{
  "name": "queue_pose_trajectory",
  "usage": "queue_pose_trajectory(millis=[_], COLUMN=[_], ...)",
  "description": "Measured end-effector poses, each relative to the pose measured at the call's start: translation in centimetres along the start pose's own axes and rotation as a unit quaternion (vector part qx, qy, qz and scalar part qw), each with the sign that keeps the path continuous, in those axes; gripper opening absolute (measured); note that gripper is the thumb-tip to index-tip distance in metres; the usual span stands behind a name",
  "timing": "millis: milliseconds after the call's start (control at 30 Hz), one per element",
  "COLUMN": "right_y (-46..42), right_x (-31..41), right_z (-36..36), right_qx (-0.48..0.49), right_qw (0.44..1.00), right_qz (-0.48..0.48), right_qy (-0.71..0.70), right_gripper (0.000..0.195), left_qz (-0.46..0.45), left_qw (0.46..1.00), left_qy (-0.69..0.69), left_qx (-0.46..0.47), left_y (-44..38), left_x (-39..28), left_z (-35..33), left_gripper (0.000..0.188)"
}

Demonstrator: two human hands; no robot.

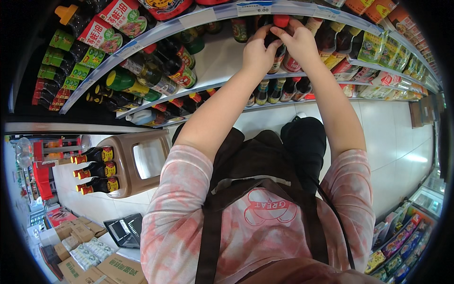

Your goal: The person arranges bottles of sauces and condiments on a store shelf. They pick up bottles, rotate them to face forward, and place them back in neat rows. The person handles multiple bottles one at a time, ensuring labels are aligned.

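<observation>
Both hands reach to a middle shelf of a store rack. My left hand [260, 53] is at the neck of a dark sauce bottle [278, 61], its fingers curled towards the bottle. My right hand [298, 41] meets it from the other side, with fingers beside a red bottle cap [281, 20]. The fingers overlap the bottle necks, so the exact hold of each hand cannot be told. Another bottle with a pink-red label [291, 64] stands just right of the dark one. Dark bottles with yellow caps [335, 35] stand right of my right hand.
Green-capped and dark sauce bottles [181, 72] stand left on the shelf. Price tags line the shelf edge [223, 12] above the hands. A brown plastic stool [124, 188] at the left bears several sauce bottles [103, 169]. Cardboard boxes [120, 268] and a black crate [124, 230] lie lower left.
</observation>
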State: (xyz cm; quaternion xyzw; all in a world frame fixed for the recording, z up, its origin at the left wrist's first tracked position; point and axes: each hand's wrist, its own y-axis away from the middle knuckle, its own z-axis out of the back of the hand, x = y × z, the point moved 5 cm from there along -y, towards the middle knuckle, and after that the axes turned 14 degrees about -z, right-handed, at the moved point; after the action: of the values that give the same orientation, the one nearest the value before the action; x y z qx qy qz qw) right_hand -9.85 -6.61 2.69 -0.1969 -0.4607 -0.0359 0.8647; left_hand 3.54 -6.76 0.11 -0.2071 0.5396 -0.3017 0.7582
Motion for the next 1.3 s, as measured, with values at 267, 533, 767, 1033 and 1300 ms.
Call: queue_pose_trajectory(millis=[267,533,767,1033,1300], right_y=[0.0,4.9,6.7,6.1,6.2], right_x=[0.4,0.4,-2.8,-4.7,-4.7], right_z=[0.5,2.3,4.0,2.2,2.5], right_qx=[-0.039,-0.144,-0.265,-0.172,-0.182], right_qw=[0.998,0.956,0.941,0.963,0.968], right_qz=[-0.016,-0.011,-0.063,-0.096,-0.097], right_qy=[0.037,-0.257,-0.2,-0.186,-0.144], right_gripper=[0.048,0.036,0.045,0.057,0.057], left_qz=[-0.026,-0.044,-0.038,-0.073,0.002], left_qw=[0.999,0.999,0.993,0.996,0.994], left_qy=[-0.015,-0.016,-0.109,-0.025,-0.011], left_qx=[-0.01,-0.014,-0.004,0.041,0.111], left_y=[-0.3,-0.1,0.4,-1.0,-1.6], left_x=[0.4,1.3,3.0,3.9,5.9], left_z=[-0.6,-0.5,-0.6,-1.3,-2.1], left_gripper=[0.043,0.052,0.093,0.093,0.095])
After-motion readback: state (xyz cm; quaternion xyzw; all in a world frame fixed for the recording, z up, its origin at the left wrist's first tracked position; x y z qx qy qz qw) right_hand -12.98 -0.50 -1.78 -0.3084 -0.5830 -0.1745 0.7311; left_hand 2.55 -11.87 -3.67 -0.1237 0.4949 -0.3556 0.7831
